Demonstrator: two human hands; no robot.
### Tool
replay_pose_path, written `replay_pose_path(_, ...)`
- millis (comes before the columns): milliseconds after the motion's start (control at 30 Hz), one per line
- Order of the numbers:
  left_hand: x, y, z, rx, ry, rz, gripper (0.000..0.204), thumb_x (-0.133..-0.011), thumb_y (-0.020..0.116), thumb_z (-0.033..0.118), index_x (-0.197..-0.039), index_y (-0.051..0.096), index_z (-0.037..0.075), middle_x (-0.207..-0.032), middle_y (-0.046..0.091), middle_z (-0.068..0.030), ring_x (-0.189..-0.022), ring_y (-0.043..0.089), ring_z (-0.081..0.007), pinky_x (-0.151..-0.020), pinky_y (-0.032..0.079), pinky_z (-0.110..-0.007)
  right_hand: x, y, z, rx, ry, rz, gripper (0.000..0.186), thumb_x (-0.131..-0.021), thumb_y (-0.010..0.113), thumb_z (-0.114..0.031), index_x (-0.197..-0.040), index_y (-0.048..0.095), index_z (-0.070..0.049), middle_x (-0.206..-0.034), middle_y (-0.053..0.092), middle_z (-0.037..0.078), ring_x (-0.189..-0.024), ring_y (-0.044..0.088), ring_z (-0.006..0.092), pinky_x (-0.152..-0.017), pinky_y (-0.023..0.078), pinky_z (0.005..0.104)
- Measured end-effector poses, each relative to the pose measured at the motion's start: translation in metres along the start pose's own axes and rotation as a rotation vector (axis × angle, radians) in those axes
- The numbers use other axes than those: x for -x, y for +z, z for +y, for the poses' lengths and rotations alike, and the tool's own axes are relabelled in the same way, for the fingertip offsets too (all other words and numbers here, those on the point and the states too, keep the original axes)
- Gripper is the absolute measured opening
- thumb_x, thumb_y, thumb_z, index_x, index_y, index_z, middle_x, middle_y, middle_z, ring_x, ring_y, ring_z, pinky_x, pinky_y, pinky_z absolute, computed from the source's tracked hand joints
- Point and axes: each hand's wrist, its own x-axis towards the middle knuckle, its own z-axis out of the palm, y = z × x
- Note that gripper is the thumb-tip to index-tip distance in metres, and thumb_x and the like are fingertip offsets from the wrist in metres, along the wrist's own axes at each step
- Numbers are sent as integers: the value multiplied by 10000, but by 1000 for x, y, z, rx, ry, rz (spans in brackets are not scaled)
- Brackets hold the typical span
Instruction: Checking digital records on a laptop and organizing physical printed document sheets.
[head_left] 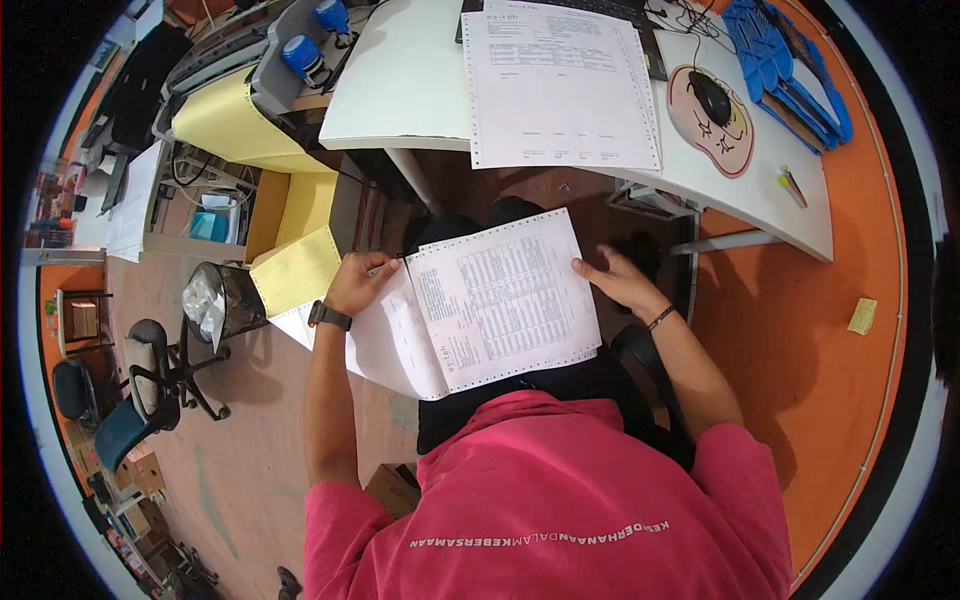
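A stack of printed continuous-form paper (520,290) with perforated edges lies across my lap, its print turned sideways. My left hand (365,283) is closed on the left edge of the paper, thumb on top. Below that hand, a folded white part (385,340) of the form bends down to the left. At the right edge rests the thumb of my right hand (628,285); its other fingers are apart from the thumb and lie outside the sheet.
Ahead stands a white desk (400,85) with more printed sheets (560,90), a black mouse (710,97) on a mouse pad (690,130) and blue trays (765,50). Left are yellow continuous paper (230,120), a waste bin (240,300) and an office chair (150,380). An orange wall (840,330) is right.
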Motion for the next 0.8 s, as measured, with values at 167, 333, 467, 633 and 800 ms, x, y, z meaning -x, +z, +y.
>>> replay_pose_path(167,1,7,-6,-14,-15,-29,384,-1032,723,373,-1069,814,2,-901,794,-204,-781,762,-321,-778,579,-429,28,6,-37,-604,127,-294,791,-1047,670,-588,-1486,605,67,-1516,618,194,-1422,537,250,-1213,373,380)
replay_pose_path(333,-7,9,10,-63,20,-44,422,-1028,715,419,-1074,814,12,-923,793,-219,-823,770,-378,-796,587,-459,13,1,-32,-644,123,-368,572,-1083,685,-411,-1429,653,43,-1411,701,155,-1258,662,230,-1070,497,332)
replay_pose_path(467,-9,3,30,-224,35,-15,446,-1026,699,461,-959,780,28,-832,739,-238,-791,734,-427,-730,562,-494,27,-20,-23,-455,-193,25,471,-1103,662,-334,-1386,667,41,-1242,778,159,-1103,733,218,-945,557,322)
replay_pose_path(633,-15,3,58,-231,162,130,466,-1017,712,453,-819,701,32,-684,617,-230,-633,634,-444,-581,476,-491,83,-58,-30,-114,-557,576,386,-1093,664,-300,-1257,689,49,-985,761,275,-907,792,385,-775,585,398)
replay_pose_path(800,-16,-8,76,-61,342,274,446,-1018,738,377,-768,652,17,-617,465,-185,-511,468,-315,-520,390,-411,127,-87,-3,-82,-601,919,386,-1102,669,-289,-1252,701,65,-1071,777,214,-999,755,287,-900,558,387)
